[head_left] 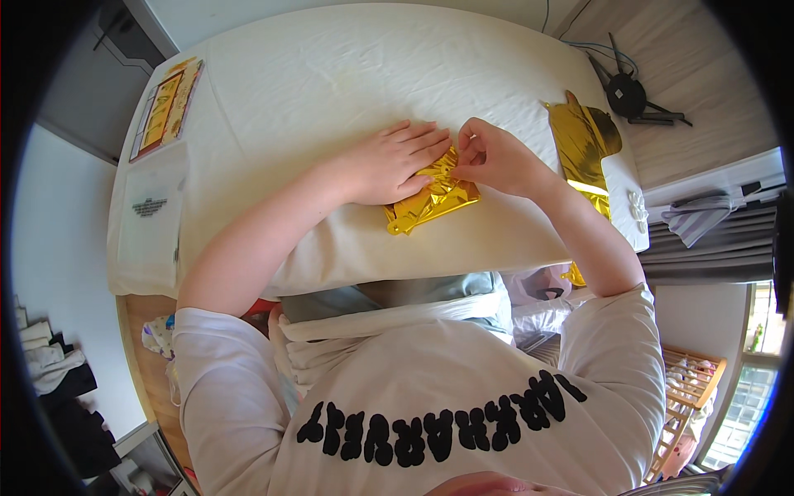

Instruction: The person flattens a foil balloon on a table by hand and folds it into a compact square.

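Observation:
On the white-covered table lies a crumpled, folded piece of shiny gold foil (442, 198), which looks like a flat, airless foil balloon; a small rounded tab sticks out at its near left corner. My left hand (393, 164) rests flat over its far left part, fingers stretched out and pointing right. At the foil's right edge my right hand (496, 157) is closed, its fingers curled and its thumb and forefinger pinching the foil. Part of the foil is hidden beneath my left hand. More flat gold foil (579, 136) lies at the table's right side, partly hanging over the edge.
A printed picture card (169, 107) and a clear plastic bag (151, 207) lie along the left edge of the white tablecloth (331, 74). Coiled white ribbon (637, 208) sits at the right edge. Beyond it stands a black router (626, 95) with antennas and cables.

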Demonstrator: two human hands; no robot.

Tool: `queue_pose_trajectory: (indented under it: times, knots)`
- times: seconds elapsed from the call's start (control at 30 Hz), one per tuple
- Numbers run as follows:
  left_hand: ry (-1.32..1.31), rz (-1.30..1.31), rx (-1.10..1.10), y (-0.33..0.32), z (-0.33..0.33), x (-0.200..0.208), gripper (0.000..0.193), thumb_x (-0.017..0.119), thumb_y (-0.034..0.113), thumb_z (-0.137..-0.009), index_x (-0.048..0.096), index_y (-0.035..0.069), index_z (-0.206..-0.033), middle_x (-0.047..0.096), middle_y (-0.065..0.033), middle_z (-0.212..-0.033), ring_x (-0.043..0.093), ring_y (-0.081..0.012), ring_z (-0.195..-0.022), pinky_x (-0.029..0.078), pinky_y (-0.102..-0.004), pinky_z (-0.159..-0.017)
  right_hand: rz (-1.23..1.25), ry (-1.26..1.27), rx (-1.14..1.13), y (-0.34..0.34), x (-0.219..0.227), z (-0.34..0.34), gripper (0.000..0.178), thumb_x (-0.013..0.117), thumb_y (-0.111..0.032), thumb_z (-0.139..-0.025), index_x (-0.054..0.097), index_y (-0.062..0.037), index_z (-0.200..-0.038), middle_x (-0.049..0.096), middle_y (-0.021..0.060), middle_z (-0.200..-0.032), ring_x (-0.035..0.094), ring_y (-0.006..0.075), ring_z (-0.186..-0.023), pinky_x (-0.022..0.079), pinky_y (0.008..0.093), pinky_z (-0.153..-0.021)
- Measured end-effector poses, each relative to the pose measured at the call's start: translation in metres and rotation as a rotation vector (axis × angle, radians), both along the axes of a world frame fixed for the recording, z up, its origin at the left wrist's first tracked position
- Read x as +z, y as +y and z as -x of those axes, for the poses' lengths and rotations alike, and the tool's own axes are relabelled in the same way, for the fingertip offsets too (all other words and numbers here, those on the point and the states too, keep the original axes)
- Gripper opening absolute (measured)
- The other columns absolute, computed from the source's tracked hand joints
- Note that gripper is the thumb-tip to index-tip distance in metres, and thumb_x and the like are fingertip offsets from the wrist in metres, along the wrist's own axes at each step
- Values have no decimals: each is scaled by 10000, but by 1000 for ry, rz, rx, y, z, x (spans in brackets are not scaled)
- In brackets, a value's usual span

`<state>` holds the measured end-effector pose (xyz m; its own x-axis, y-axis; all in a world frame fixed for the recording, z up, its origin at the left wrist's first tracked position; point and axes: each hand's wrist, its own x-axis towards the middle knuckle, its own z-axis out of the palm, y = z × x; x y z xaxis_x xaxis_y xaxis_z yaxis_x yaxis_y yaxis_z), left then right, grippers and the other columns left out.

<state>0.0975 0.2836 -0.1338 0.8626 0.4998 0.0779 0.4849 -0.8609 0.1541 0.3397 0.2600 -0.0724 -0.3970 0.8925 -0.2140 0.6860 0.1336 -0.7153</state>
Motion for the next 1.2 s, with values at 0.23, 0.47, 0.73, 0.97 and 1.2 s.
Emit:
queue_pose_trajectory:
  times: [0.23, 0.47, 0.73, 0.97, 1.2]
  knots:
    - [-26, -12, 12, -3, 3, -1, 659, 466, 351, -1074, 276, 54, -1631, 297, -140, -1692, 250, -296, -1579, 216, -471, -1293, -524, -90, 122, -28, -15, -2, 292, 796, -55, -858, 636, -14, -1099, 699, 138, -1047, 678, 262, -979, 545, 361, -853]
    - [-64, -5, 182, -28, -4, -4, 666, 437, 382, -1095, 259, 25, -1629, 281, -165, -1694, 233, -322, -1582, 197, -472, -1292, -738, -130, 291, -69, -20, 2, 300, 707, -140, -945, 712, -23, -1221, 684, 166, -1268, 636, 367, -1213, 484, 477, -1096]
    - [-89, 124, 413, -66, -21, 2, 667, 393, 371, -1099, 259, -31, -1614, 275, -191, -1693, 216, -335, -1588, 185, -516, -1287, -551, -13, 275, -55, -23, -11, 298, 773, -162, -895, 753, -8, -1149, 694, 202, -1256, 652, 373, -1200, 459, 465, -1135]
    - [-171, -102, 98, -42, -16, 15, 655, 439, 358, -1093, 280, -7, -1613, 297, -181, -1686, 258, -319, -1578, 209, -518, -1284, -571, -60, 333, -50, -20, -10, 344, 845, -144, -808, 752, -54, -1127, 714, 139, -1224, 676, 341, -1114, 431, 519, -1156]
    - [-72, 17, -38, -30, -15, -4, 669, 453, 338, -1100, 202, 68, -1658, 260, -118, -1710, 213, -280, -1593, 191, -476, -1298, -463, -66, 186, -59, -28, -9, 271, 855, -129, -782, 717, -44, -998, 724, 72, -981, 703, 308, -921, 436, 541, -1153]
